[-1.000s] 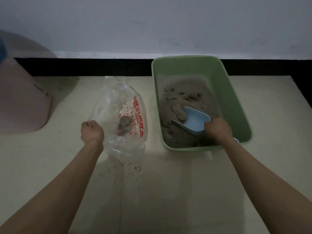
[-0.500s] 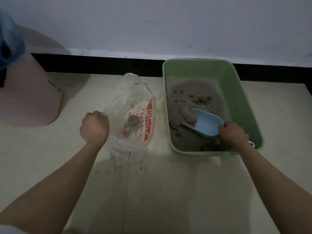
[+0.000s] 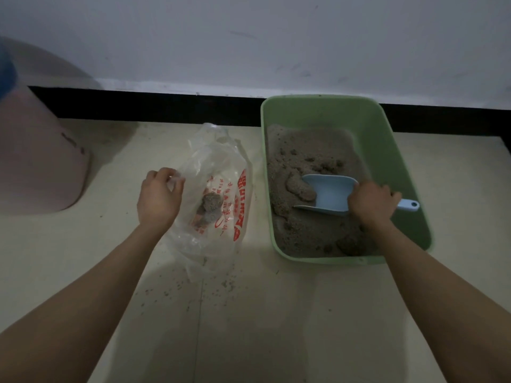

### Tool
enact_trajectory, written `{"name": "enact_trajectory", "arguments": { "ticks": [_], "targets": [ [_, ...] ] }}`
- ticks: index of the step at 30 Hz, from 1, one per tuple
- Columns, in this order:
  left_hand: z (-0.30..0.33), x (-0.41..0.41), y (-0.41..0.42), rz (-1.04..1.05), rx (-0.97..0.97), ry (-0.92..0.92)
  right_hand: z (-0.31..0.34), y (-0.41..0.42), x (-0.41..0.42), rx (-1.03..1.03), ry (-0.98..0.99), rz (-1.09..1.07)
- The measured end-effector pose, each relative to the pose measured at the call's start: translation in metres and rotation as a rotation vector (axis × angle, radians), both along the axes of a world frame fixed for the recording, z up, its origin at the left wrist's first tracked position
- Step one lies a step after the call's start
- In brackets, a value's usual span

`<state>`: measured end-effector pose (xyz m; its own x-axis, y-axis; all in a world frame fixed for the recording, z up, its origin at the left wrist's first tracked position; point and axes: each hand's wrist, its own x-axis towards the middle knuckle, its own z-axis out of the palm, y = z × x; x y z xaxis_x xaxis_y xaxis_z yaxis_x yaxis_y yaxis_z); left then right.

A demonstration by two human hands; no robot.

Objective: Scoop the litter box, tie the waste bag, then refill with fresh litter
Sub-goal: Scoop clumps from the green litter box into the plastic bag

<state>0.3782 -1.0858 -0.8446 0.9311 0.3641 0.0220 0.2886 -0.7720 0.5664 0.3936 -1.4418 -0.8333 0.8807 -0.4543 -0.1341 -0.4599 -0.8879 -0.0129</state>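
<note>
A green litter box (image 3: 387,139) stands on the floor by the wall, filled with brown clumpy litter (image 3: 307,158). My right hand (image 3: 372,201) grips the handle of a light blue scoop (image 3: 329,193) whose blade lies in the litter beside a clump (image 3: 300,185). Left of the box lies a clear plastic waste bag (image 3: 218,194) with red print, holding a few litter clumps (image 3: 210,205). My left hand (image 3: 159,197) pinches the bag's left edge.
A pale pink container (image 3: 36,161) stands at the far left. Loose litter grains (image 3: 199,286) are scattered on the beige floor in front of the bag. A black baseboard (image 3: 166,107) runs along the white wall behind.
The view has shifted left and closer. My right hand has pushed the scoop slightly further toward the clump. My left hand keeps hold of the bag's edge.
</note>
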Motion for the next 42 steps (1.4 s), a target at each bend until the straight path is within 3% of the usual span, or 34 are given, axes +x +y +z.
{"name": "enact_trajectory", "arguments": {
  "ticks": [8, 13, 21, 29, 35, 42],
  "targets": [
    [-0.006, -0.007, 0.004, 0.031, -0.019, -0.001, -0.007, 0.004, -0.004, 0.318, 0.052, -0.147],
    [-0.002, -0.006, 0.003, 0.035, -0.053, 0.005, -0.015, 0.000, -0.013, 0.375, 0.038, -0.163],
    [-0.001, -0.010, 0.001, 0.045, -0.102, 0.052, -0.003, 0.023, 0.008, 0.016, -0.029, -0.003],
    [0.000, -0.009, -0.003, 0.071, -0.200, 0.027, 0.006, 0.047, 0.045, -0.118, -0.169, 0.311],
    [-0.009, -0.012, 0.000, 0.107, -0.374, 0.048, -0.015, 0.026, 0.026, 0.169, -0.057, 0.063],
    [-0.012, -0.015, 0.001, 0.113, -0.408, 0.016, -0.023, 0.026, 0.008, 0.451, -0.057, -0.129]
  ]
}}
